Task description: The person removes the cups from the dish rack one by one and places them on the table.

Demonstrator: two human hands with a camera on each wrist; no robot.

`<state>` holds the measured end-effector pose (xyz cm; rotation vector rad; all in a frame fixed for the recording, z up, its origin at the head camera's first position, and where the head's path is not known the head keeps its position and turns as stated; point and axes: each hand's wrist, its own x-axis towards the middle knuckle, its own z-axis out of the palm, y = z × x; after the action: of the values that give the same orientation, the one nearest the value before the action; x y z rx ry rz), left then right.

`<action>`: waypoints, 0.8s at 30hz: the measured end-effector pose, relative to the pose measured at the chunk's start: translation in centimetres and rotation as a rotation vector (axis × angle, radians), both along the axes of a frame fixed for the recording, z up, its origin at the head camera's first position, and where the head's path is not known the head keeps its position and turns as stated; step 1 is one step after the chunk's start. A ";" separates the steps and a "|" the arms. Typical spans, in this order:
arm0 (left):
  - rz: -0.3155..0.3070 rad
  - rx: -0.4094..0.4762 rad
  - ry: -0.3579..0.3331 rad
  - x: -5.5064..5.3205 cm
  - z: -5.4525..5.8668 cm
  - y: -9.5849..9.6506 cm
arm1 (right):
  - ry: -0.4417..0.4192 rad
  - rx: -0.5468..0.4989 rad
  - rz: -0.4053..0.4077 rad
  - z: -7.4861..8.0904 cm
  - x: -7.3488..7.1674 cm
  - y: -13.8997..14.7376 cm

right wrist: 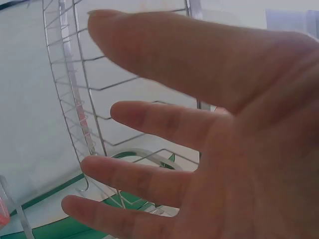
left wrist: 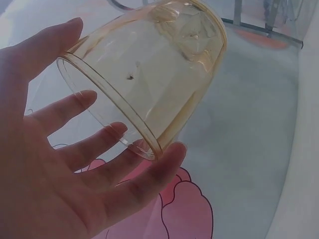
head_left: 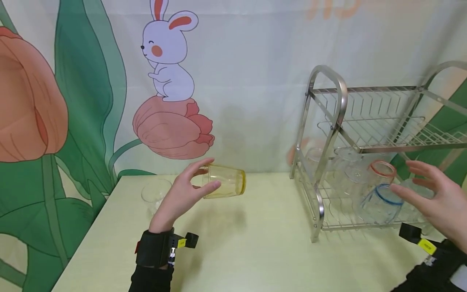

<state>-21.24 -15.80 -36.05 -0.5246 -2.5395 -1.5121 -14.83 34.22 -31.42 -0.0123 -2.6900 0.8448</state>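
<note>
Dark sleeve (head_left: 151, 280) and black wrist strap (head_left: 155, 248) are seen nearest the camera, at the lower left of the frame. Just above them, a yellow glass (head_left: 228, 182) is held by the left hand (head_left: 182, 196) near the centre of the frame. It is gripped near its rim, with the thumb and fingers curved partway around it; it is turned on its side, its mouth towards the palm and its base pointed to the right of the frame. Behind that hand, a clear glass (head_left: 156, 191) is partly hidden at the table's left edge. At the right of the frame, the right hand (head_left: 441, 198) is held with fingers spread and slightly bent, and nothing is grasped by it. It is placed in front of a metal rack (head_left: 342, 97), on whose lower tier a red-rimmed glass (head_left: 382, 168), a blue-rimmed glass (head_left: 381, 207) and clear glasses (head_left: 354, 178) are kept. Whether the blue-rimmed one is touched cannot be told. Below, a pale tabletop (head_left: 270, 243) is shown; across the top, a backdrop (head_left: 248, 61) is printed with a rabbit and tulips
</note>
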 end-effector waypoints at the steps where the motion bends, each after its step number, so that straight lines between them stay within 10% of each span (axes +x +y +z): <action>1: 0.002 -0.004 0.007 -0.1 0.1 -0.1 | 0.007 0.000 -0.006 -0.1 -0.1 0.1; 24: 0.065 -0.109 0.028 -0.4 -0.2 -1.8 | -0.217 0.072 -0.066 -2.1 -2.6 3.6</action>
<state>-21.61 -17.56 -36.20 -0.4684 -2.6020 -1.3409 -17.43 37.81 -33.53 -0.1852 -2.9027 0.7655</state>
